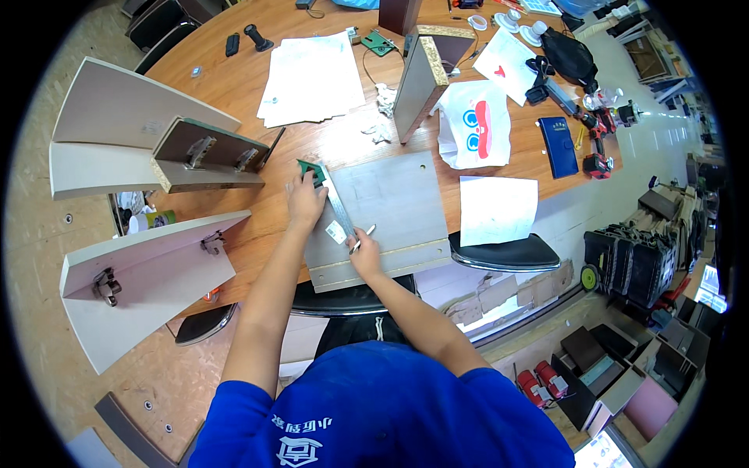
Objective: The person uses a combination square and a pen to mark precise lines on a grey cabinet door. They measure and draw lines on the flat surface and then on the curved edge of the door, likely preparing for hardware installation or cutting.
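My left hand point(307, 201) grips the square point(339, 203) by its green end, at the far left corner of the grey board point(402, 199), which overhangs the table's point(214, 97) near edge; my right hand point(365, 257) pinches a pen point(367, 235). Seemingly I'm marking, which calls for a steady blade.

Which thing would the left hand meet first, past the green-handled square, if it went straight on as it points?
Beyond the green-handled square, the left hand would probably meet the stack of white paper on the wooden table first, though depth is unclear in this single view.
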Available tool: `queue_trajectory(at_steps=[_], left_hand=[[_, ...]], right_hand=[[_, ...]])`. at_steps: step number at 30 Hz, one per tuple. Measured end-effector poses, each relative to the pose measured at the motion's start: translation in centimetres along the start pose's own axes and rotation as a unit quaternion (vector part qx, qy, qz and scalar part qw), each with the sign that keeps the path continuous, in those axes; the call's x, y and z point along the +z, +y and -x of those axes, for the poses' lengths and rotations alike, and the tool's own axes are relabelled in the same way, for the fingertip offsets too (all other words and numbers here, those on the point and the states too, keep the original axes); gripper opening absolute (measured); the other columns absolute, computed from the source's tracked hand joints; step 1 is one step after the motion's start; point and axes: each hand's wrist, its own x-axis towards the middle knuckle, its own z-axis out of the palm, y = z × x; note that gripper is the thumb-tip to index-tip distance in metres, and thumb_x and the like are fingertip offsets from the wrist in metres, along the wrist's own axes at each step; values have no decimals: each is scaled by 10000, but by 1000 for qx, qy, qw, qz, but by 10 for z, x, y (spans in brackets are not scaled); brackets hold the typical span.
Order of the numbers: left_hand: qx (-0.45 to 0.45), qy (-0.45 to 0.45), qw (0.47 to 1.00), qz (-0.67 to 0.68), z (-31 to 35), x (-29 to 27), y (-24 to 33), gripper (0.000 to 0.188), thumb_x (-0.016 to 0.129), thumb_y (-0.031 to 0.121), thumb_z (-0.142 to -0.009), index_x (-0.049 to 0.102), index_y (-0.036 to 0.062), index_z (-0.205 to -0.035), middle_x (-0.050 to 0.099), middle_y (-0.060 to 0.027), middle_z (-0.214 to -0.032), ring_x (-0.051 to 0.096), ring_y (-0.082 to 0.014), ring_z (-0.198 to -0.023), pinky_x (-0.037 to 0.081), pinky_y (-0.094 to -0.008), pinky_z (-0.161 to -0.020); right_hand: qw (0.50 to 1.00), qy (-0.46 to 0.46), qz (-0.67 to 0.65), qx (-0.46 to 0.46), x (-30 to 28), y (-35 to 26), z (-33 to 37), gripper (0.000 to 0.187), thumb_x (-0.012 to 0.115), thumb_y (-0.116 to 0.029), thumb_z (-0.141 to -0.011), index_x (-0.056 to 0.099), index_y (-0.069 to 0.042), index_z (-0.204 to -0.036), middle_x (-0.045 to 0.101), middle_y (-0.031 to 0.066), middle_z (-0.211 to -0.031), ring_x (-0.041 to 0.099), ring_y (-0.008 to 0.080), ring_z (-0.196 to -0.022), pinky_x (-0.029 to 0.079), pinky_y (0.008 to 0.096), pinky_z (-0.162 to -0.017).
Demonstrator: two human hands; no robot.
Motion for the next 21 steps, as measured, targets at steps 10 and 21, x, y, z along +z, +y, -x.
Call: queue_trajectory(at_steps=[10,21], left_hand=[[161,58,985,19,-53,28,-6,279,731,192,-922,740,71,-1174,632,-175,-1331,592,-386,-1217,494,-485,-1019],[214,81,971,70,-57,49,-9,202,783,198,-859,764,112,-1040,682,-88,-1157,594,-334,-1148,423,-499,-1038]], right_hand=[[985,15,129,-116,-23,-4,-23,348,809,-145,-854,709,-52,-1174,694,166,-1069,642,398,-1005,541,462,-831],[941,-58,193,-270,-60,-1,-33,469,830,-203,-789,666,-128,-1223,572,132,-1440,519,364,-1336,425,543,-1094]])
